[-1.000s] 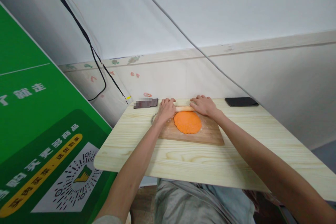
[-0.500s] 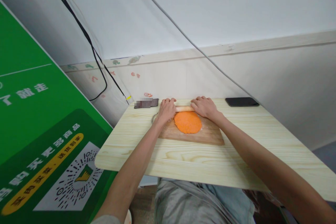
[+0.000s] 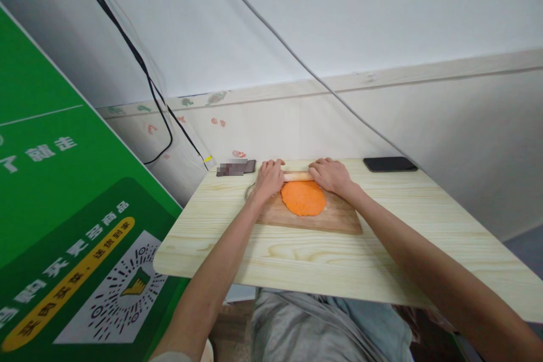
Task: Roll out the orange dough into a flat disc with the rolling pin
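Observation:
A flat, roughly round sheet of orange dough (image 3: 303, 198) lies on a wooden cutting board (image 3: 314, 223). Across the dough's far edge rests a pale wooden rolling pin (image 3: 298, 177). My left hand (image 3: 270, 176) is closed over the pin's left end, and my right hand (image 3: 330, 174) grips its right end. Both ends of the pin are hidden under my hands. Part of a metal ring handle (image 3: 249, 191) shows at the board's left side, beside my left wrist.
The light wood-grain table (image 3: 292, 257) meets the wall behind. A black phone (image 3: 390, 164) lies at the back right, and a dark flat object (image 3: 236, 167), partly blurred, at the back left. Left of the table stands a green printed panel (image 3: 85, 192). Cables (image 3: 139, 59) hang along the wall.
Almost nothing differs. Both hands stay on the rolling pin at the dough's far edge, and the view has shifted very slightly.

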A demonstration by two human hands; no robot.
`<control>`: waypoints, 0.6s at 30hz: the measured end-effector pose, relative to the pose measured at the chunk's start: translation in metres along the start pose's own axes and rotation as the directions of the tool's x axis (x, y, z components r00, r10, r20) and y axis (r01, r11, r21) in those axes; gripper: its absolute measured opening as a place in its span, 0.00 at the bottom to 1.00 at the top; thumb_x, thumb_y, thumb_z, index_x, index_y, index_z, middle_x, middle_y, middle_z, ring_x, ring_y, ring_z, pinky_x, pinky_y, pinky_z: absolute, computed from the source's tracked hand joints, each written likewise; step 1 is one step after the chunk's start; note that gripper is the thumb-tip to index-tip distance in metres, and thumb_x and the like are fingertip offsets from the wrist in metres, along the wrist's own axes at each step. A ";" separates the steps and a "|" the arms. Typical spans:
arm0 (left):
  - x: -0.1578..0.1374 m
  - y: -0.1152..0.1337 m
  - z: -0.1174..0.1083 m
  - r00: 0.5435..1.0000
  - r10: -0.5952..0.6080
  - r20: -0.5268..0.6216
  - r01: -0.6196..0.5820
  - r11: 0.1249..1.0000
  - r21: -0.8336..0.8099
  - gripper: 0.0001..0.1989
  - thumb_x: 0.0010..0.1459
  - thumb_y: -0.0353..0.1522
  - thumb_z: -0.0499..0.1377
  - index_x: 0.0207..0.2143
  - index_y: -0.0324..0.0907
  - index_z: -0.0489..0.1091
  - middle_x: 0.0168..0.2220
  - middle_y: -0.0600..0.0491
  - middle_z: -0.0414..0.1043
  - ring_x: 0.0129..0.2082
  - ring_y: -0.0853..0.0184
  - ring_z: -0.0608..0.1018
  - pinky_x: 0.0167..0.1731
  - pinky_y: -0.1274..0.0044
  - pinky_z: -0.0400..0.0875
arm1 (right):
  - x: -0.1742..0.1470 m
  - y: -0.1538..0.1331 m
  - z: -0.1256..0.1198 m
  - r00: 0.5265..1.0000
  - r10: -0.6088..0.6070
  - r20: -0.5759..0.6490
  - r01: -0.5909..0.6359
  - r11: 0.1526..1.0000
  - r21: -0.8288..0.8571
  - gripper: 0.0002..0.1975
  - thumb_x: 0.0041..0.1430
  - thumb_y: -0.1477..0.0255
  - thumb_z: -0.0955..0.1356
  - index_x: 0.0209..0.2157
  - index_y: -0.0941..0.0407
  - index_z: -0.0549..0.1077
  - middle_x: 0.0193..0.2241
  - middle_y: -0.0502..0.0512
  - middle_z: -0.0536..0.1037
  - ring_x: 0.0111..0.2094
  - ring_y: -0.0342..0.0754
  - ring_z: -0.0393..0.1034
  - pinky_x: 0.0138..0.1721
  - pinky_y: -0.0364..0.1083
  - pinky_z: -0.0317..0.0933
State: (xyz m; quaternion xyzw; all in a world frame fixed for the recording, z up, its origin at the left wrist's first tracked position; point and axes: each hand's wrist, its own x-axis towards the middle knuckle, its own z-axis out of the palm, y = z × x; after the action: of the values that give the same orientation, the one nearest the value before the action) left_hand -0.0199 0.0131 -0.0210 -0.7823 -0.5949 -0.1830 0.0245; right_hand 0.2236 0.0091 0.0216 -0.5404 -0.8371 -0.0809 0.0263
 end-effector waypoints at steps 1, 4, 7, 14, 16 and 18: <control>0.000 0.000 0.000 1.000 -0.002 -0.002 0.002 1.000 0.001 0.21 0.73 0.27 0.45 0.63 0.42 0.69 0.56 0.42 0.75 0.60 0.55 0.72 0.63 0.65 0.62 | -0.001 0.000 0.000 1.000 -0.003 0.003 0.003 1.000 -0.003 0.27 0.79 0.65 0.53 0.55 0.56 0.80 0.56 0.66 0.81 0.55 0.60 0.74 0.52 0.53 0.63; -0.001 0.001 -0.001 1.000 0.003 -0.003 -0.003 1.000 -0.006 0.21 0.74 0.27 0.44 0.62 0.42 0.69 0.56 0.43 0.76 0.60 0.56 0.72 0.64 0.66 0.62 | -0.002 -0.002 -0.003 1.000 -0.005 0.011 0.005 1.000 -0.008 0.27 0.79 0.65 0.53 0.56 0.56 0.79 0.56 0.66 0.81 0.55 0.60 0.73 0.53 0.53 0.63; -0.001 0.001 -0.002 1.000 0.004 -0.002 -0.004 1.000 -0.010 0.20 0.74 0.27 0.44 0.61 0.43 0.69 0.55 0.43 0.76 0.60 0.57 0.73 0.64 0.66 0.62 | -0.005 -0.003 -0.006 1.000 0.004 0.020 -0.004 1.000 -0.021 0.27 0.79 0.66 0.52 0.56 0.56 0.79 0.56 0.66 0.81 0.56 0.60 0.73 0.52 0.53 0.63; -0.006 0.005 -0.006 1.000 -0.007 -0.019 0.006 0.999 -0.040 0.19 0.73 0.27 0.46 0.59 0.44 0.69 0.56 0.44 0.77 0.59 0.56 0.73 0.63 0.66 0.63 | -0.010 -0.006 -0.010 1.000 0.009 0.025 -0.009 1.000 -0.018 0.28 0.79 0.66 0.51 0.56 0.56 0.79 0.56 0.66 0.81 0.56 0.60 0.73 0.53 0.53 0.62; -0.007 0.006 -0.008 1.000 -0.012 -0.024 0.011 0.999 -0.046 0.19 0.73 0.27 0.45 0.58 0.45 0.69 0.55 0.45 0.77 0.59 0.56 0.73 0.63 0.66 0.64 | -0.011 -0.007 -0.010 1.000 0.013 0.028 -0.012 1.000 -0.015 0.28 0.79 0.66 0.51 0.57 0.56 0.79 0.56 0.66 0.81 0.57 0.60 0.73 0.53 0.53 0.62; -0.008 0.008 -0.010 1.000 -0.016 -0.023 0.014 0.999 -0.050 0.19 0.73 0.26 0.46 0.58 0.44 0.69 0.55 0.45 0.77 0.59 0.56 0.73 0.63 0.66 0.64 | -0.011 -0.007 -0.010 1.000 0.012 0.026 -0.012 1.000 -0.017 0.28 0.79 0.66 0.52 0.57 0.56 0.79 0.56 0.66 0.81 0.56 0.60 0.73 0.53 0.52 0.62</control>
State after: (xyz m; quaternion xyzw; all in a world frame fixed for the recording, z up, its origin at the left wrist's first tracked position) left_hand -0.0170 0.0007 -0.0131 -0.7760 -0.5957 -0.2071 0.0105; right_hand 0.2211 -0.0057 0.0291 -0.5467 -0.8333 -0.0808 0.0115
